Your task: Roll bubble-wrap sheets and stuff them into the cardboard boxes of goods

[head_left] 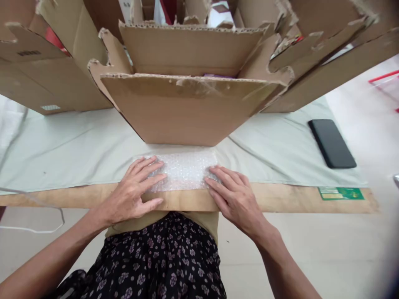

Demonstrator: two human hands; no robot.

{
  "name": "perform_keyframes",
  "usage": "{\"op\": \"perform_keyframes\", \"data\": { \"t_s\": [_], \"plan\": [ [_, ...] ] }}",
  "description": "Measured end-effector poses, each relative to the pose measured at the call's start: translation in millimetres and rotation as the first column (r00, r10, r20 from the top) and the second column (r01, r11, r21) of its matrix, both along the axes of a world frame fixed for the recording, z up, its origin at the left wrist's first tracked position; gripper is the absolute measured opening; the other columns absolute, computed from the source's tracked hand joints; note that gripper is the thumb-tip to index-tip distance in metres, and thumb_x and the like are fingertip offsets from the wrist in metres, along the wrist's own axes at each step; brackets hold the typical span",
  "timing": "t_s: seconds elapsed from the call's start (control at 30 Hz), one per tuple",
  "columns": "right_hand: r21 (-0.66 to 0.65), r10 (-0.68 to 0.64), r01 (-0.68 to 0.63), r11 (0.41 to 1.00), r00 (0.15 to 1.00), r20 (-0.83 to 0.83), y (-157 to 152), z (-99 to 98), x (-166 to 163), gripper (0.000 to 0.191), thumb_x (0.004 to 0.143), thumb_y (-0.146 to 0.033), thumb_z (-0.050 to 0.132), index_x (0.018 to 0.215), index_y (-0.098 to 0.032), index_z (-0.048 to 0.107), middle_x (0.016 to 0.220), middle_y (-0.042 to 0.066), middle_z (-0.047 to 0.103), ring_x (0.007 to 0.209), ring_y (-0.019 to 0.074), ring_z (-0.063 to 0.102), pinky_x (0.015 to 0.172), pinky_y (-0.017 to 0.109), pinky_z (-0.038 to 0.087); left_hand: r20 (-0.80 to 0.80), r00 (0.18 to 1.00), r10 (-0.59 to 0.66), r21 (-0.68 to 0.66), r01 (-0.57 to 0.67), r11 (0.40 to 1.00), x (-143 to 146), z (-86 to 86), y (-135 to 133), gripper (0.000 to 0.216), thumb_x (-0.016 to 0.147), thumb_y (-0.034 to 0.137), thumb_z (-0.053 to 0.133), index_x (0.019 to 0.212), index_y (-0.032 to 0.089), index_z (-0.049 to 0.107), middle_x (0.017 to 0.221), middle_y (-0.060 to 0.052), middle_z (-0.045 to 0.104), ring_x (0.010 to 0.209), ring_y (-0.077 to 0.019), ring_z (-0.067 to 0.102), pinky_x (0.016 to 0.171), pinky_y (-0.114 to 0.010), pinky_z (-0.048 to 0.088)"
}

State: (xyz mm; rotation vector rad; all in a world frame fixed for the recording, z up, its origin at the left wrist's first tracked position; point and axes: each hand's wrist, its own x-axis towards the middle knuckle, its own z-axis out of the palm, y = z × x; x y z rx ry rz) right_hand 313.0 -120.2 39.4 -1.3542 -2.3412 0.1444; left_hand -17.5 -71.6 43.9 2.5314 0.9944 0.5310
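A small sheet of bubble wrap [183, 170] lies flat on the pale cloth at the near edge of the table. My left hand [135, 191] rests on its left end, fingers stretched out and slightly spread. My right hand [232, 195] lies flat on its right end, fingers extended. Neither hand grips anything; both press down on the wrap. Just behind the wrap stands an open cardboard box [187, 108] with torn flaps.
More open cardboard boxes [46, 70] crowd the back of the table. A black phone [332, 143] lies on the cloth [77, 149] at the right. A green label [341, 193] sits on the wooden table edge [296, 199]. A white cable [46, 226] hangs at the left.
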Motion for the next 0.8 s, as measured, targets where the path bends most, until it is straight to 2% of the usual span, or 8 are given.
{"op": "perform_keyframes", "data": {
  "t_s": [0.1, 0.2, 0.33, 0.4, 0.5, 0.63, 0.73, 0.8],
  "plan": [
    [0.070, 0.021, -0.012, 0.997, 0.992, -0.123, 14.0, -0.5, -10.7, 0.026, 0.100, -0.006, 0.056, 0.110, -0.023, 0.072, 0.122, 0.006, 0.078, 0.120, 0.0257, 0.071, 0.097, 0.044, 0.052, -0.036, 0.999, 0.024, 0.029, -0.023, 0.999, 1.4, 2.4, -4.3, 0.050, 0.089, 0.029, 0.074, 0.137, 0.022, 0.064, 0.153, -0.015, 0.060, 0.150, -0.0374, 0.047, 0.126, -0.064, 0.029],
    [0.100, 0.015, 0.008, 0.995, 0.975, -0.223, 18.5, 5.4, -8.7, 0.022, 0.101, -0.006, 0.054, 0.109, -0.021, 0.069, 0.108, 0.005, 0.080, 0.104, 0.0217, 0.074, 0.090, 0.040, 0.052, -0.077, 0.996, 0.034, 0.056, -0.030, 0.998, 0.4, 2.1, -6.9, 0.052, 0.088, 0.031, 0.075, 0.138, 0.021, 0.064, 0.152, -0.016, 0.061, 0.147, -0.0381, 0.050, 0.126, -0.065, 0.029],
    [0.015, 0.058, -0.057, 0.998, 0.994, -0.091, 11.6, 9.0, 0.6, 0.021, 0.102, -0.017, 0.057, 0.121, -0.017, 0.066, 0.126, 0.012, 0.075, 0.118, 0.0275, 0.070, 0.094, 0.044, 0.052, -0.098, 0.994, 0.050, 0.088, -0.042, 0.995, -0.7, -2.0, -8.1, 0.045, 0.093, 0.030, 0.070, 0.136, 0.018, 0.064, 0.150, -0.017, 0.062, 0.145, -0.0370, 0.052, 0.124, -0.065, 0.031],
    [0.018, 0.054, -0.054, 0.998, 0.998, -0.015, 10.3, 4.0, 2.4, 0.021, 0.103, -0.017, 0.057, 0.119, -0.018, 0.069, 0.133, 0.011, 0.073, 0.123, 0.0290, 0.068, 0.095, 0.045, 0.051, -0.095, 0.994, 0.052, 0.120, -0.040, 0.992, -0.6, -4.1, -7.7, 0.039, 0.095, 0.028, 0.067, 0.132, 0.017, 0.065, 0.148, -0.018, 0.064, 0.144, -0.0366, 0.054, 0.122, -0.064, 0.034],
    [0.090, 0.012, -0.008, 0.996, 0.999, -0.048, 15.5, -5.0, 1.7, 0.020, 0.102, -0.010, 0.055, 0.105, -0.021, 0.072, 0.123, 0.006, 0.078, 0.114, 0.0243, 0.072, 0.092, 0.041, 0.051, -0.099, 0.994, 0.052, 0.148, -0.037, 0.988, 0.4, -5.1, -6.5, 0.038, 0.095, 0.030, 0.066, 0.131, 0.017, 0.066, 0.145, -0.018, 0.066, 0.141, -0.0373, 0.056, 0.120, -0.064, 0.037],
    [0.087, -0.015, 0.029, 0.996, 0.987, -0.161, 21.2, -0.4, 1.7, 0.018, 0.103, -0.013, 0.053, 0.103, -0.021, 0.070, 0.106, 0.004, 0.080, 0.097, 0.0205, 0.075, 0.087, 0.039, 0.051, -0.125, 0.991, 0.052, 0.151, -0.033, 0.988, 2.3, -3.0, -5.4, 0.047, 0.093, 0.035, 0.068, 0.136, 0.014, 0.063, 0.145, -0.020, 0.066, 0.140, -0.0397, 0.058, 0.118, -0.066, 0.037],
    [-0.030, 0.058, -0.061, 0.998, 0.995, -0.077, 15.2, 7.1, 3.0, 0.020, 0.101, -0.021, 0.058, 0.117, -0.021, 0.070, 0.127, 0.009, 0.075, 0.114, 0.0263, 0.071, 0.094, 0.045, 0.053, -0.117, 0.991, 0.068, 0.153, -0.049, 0.987, 3.6, -2.8, -4.7, 0.038, 0.097, 0.031, 0.064, 0.131, 0.016, 0.067, 0.144, -0.018, 0.068, 0.138, -0.0381, 0.059, 0.118, -0.065, 0.038],
    [-0.032, 0.077, -0.076, 0.997, 0.997, 0.019, 10.6, 5.8, 2.2, 0.024, 0.101, -0.020, 0.058, 0.121, -0.021, 0.071, 0.136, 0.011, 0.071, 0.122, 0.0293, 0.067, 0.096, 0.047, 0.053, -0.100, 0.991, 0.084, 0.149, -0.069, 0.987, 4.3, -3.7, -4.2, 0.031, 0.100, 0.027, 0.059, 0.128, 0.018, 0.070, 0.142, -0.015, 0.070, 0.137, -0.0358, 0.061, 0.118, -0.063, 0.040]
  ]
}}
